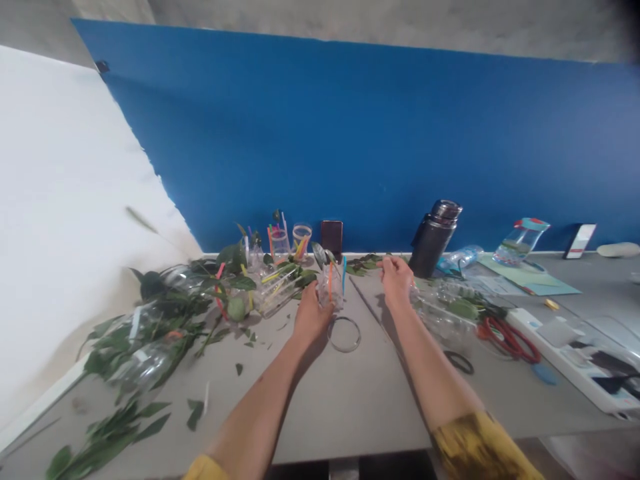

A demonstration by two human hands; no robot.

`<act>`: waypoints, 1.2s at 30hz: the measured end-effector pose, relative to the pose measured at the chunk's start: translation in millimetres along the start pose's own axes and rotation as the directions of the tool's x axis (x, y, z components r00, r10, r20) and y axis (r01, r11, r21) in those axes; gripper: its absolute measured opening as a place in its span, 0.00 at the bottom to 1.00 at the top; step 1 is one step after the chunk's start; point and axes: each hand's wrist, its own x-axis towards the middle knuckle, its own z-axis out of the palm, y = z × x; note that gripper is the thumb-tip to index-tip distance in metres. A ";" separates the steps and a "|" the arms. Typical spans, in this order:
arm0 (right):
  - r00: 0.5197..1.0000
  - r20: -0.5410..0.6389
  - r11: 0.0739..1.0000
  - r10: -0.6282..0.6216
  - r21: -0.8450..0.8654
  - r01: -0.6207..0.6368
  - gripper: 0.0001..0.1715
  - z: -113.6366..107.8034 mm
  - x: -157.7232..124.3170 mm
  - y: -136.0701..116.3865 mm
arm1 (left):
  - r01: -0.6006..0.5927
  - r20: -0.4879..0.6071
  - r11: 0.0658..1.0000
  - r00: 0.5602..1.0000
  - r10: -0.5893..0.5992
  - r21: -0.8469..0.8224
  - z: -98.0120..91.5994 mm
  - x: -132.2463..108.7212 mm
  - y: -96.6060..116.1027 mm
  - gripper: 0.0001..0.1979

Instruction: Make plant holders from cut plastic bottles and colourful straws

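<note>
My left hand (313,310) is closed around the side of a small clear plastic container (331,287). The container stands upright on the grey table, with an orange straw (331,275) and a blue straw (345,270) along it and a few leaves at its top. Just in front of it lies a thin wire ring (344,334). To the right, apart from the container, my right hand (397,280) is raised over the table with its fingers pinched together. Whatever may be between those fingertips is too small to make out.
Leafy stems (170,333) and clear plastic pieces cover the left side. A phone (332,238) leans against the blue panel. Right of my hands stand a black flask (435,240), red-handled scissors (507,339) lying flat, a power strip (565,353) and a water bottle (521,241).
</note>
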 end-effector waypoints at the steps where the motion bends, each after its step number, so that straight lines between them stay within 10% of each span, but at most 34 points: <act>1: 0.999 0.023 0.998 0.025 -0.054 -0.024 0.25 -1.9 4.6 5.2 | -0.011 -0.012 1.000 1.000 0.011 0.021 -0.1 -0.4 0.6 0.35; 6: 0.946 0.324 0.845 0.004 -0.507 0.171 0.22 0.5 16.4 22.5 | -0.009 -0.021 0.999 1.000 0.011 0.048 -0.2 -0.6 2.5 0.35; 14: 0.841 0.539 0.701 0.033 -0.613 0.365 0.25 27.9 17.5 18.1 | -0.003 -0.029 0.997 1.000 0.006 0.078 -0.8 -0.9 1.5 0.35; 20: 0.858 0.509 0.706 0.069 -0.633 0.318 0.15 25.9 17.2 20.6 | 0.011 -0.021 0.997 1.000 -0.010 0.081 -1.3 -1.8 3.3 0.33; 25: 0.892 0.452 0.857 0.032 -0.471 0.208 0.06 16.5 15.7 21.5 | 0.022 -0.026 0.998 0.999 -0.021 0.051 -0.2 -0.6 0.9 0.34; 31: 0.914 0.405 0.999 0.037 -0.032 -0.027 0.25 22.9 8.8 3.3 | -0.026 -0.015 0.998 1.000 0.027 0.051 -1.6 0.2 1.5 0.34; 36: 0.839 0.528 0.813 0.132 0.427 -0.396 0.33 32.2 0.3 -20.2 | 0.010 -0.034 0.998 0.999 -0.008 0.058 -1.7 -0.8 7.5 0.32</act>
